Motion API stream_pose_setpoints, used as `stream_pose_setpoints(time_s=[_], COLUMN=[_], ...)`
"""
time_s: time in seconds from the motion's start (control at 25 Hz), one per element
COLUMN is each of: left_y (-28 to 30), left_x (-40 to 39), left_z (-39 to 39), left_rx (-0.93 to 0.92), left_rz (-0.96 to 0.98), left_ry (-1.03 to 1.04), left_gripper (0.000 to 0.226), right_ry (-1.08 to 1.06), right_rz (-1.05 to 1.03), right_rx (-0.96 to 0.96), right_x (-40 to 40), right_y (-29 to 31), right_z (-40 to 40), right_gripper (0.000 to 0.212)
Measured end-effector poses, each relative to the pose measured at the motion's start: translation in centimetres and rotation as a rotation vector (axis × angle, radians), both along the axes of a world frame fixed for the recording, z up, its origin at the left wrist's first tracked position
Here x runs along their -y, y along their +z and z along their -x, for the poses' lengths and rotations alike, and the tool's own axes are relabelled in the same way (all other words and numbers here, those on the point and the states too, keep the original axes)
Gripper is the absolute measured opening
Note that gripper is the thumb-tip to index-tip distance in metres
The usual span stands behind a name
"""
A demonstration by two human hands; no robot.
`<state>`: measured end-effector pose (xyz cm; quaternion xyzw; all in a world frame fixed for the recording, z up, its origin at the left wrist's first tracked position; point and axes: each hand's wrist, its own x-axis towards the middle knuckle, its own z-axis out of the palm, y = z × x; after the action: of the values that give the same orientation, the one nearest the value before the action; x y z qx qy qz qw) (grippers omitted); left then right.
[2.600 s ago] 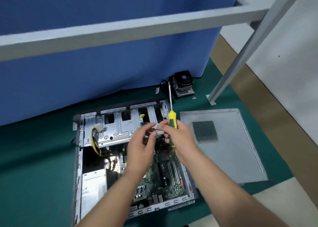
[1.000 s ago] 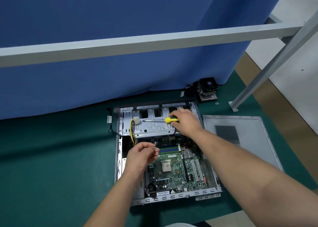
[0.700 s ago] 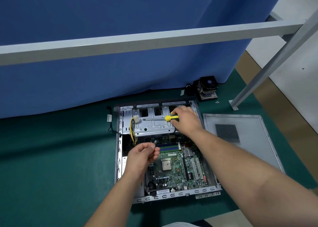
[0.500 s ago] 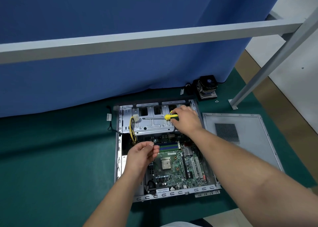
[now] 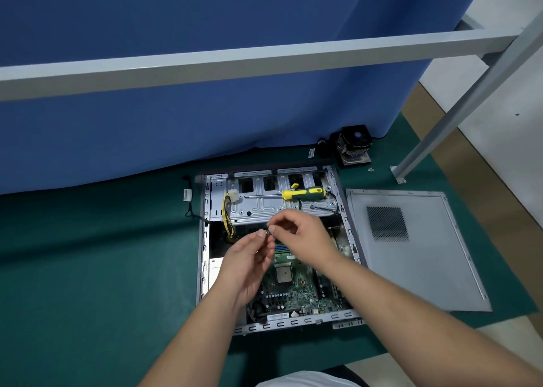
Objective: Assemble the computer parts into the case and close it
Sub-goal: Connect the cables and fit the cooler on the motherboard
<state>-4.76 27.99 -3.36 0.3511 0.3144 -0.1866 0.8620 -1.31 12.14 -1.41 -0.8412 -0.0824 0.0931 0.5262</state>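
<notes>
computer case (image 5: 202, 257) lies open on the green mat, motherboard (image 5: 296, 289) inside.
head view: left hand (image 5: 246, 264) and right hand (image 5: 302, 239) meet above the board, both pinching a small screw (image 5: 267, 232); yellow screwdriver (image 5: 302, 194) rests on the drive cage (image 5: 264, 204); side panel (image 5: 411, 257) lies just right.

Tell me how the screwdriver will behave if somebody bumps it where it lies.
The screwdriver lies flat across the metal drive cage, so it probably will not tip. Its rounded handle may let it roll on the smooth metal. It looks stiff, with a thin steel shaft.
</notes>
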Motion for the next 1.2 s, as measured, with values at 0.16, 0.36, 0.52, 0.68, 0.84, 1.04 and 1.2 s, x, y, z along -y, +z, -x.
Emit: stream_pose_setpoints(time_s=[0.16,0.36,0.52,0.68,0.84,1.04,1.2], left_y=[0.1,0.1,0.1,-0.4,-0.5,-1.0,-2.6], left_x=[0.3,-0.1,-1.1,-2.6,-2.9,-4.7,-7.8], left_z=[0.4,1.1,1.3,0.9,0.2,-0.4,-1.9], left_rx=[-0.002,-0.001,0.024,0.051,0.075,0.495,0.937], left_rz=[0.034,0.051,0.030,-0.020,-0.115,-0.934,-1.815], left_ry=[-0.013,-0.038,-0.116,-0.201,-0.251,-0.319,-0.606], left_gripper=[0.016,0.021,0.024,0.020,0.016,0.010,0.033], right_ry=[-0.067,-0.099,-0.139,-0.192,-0.226,-0.206,-0.059], right_rz=[-0.109,-0.128,-0.163,-0.173,-0.179,-0.162,0.103], right_rx=[-0.063,-0.059,-0.042,0.006,0.022,-0.035,-0.048], right_x=[-0.5,-0.6,-1.3,-2.5,-2.8,-1.7,-1.9], right_y=[-0.4,-0.9,-1.5,-2.6,-3.8,-5.6,-7.8], right_z=[1.7,2.4,3.3,3.7,3.6,3.6,1.4], right_gripper=[0.009,0.012,0.013,0.012,0.010,0.008,0.010])
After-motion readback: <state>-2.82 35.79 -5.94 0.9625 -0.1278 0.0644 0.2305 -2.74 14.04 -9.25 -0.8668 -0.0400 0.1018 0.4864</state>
